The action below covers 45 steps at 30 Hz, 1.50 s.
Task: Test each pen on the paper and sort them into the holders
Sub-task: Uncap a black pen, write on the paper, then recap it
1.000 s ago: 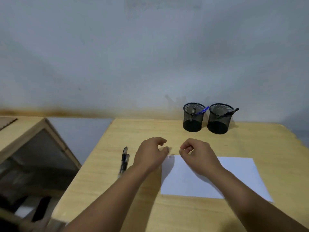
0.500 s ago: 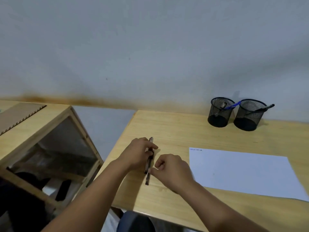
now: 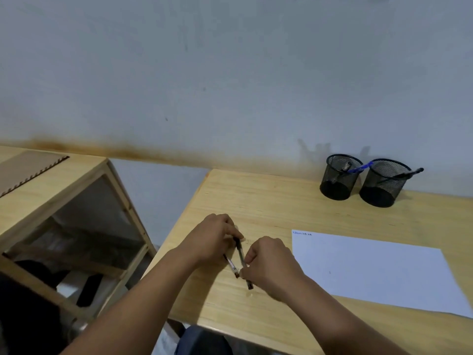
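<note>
both hands (image 3: 240,248) curled round two pens (image 3: 240,254)

Dim, soft light; slight motion blur

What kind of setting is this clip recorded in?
Probably a plain home or office desk corner: a light wooden desk against a stained bare wall, two mesh pen holders, a white paper sheet, and a wooden cabinet alongside.
</note>
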### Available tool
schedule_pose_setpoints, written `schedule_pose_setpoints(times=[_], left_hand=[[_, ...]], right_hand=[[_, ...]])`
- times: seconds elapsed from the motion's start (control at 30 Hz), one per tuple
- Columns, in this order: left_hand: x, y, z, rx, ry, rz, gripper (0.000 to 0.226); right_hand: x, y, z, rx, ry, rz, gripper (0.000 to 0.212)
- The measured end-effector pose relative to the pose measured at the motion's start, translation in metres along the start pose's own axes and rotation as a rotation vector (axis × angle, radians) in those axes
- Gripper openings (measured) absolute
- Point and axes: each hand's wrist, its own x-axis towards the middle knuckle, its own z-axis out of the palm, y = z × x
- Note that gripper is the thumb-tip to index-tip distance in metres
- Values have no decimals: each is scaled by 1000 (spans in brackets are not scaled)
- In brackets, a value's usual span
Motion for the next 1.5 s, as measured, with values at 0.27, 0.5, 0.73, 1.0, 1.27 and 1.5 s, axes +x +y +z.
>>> schedule_pose_setpoints(times=[0.27,0.5,0.73,1.0,1.27,1.5], left_hand=[[3,13,11,-32,66,80,29],[18,34,8,-33,254,250,17],[31,79,19,-177,272,332,17],[37,104,26,-363,248,282,15],[40,108,26,-423,236,295,16],[43,106,28,-325,220,277,16]], right_hand=[[-10,34,-24,78,28,21,15],[-28,70,-61,27,68,-61,18],[-31,86,-83,52,180,-163,8],[-30,102,-91,229,177,-166,12],[-25,111,-85,230,237,-152,11],[-25,117,-82,236,235,-129,6]])
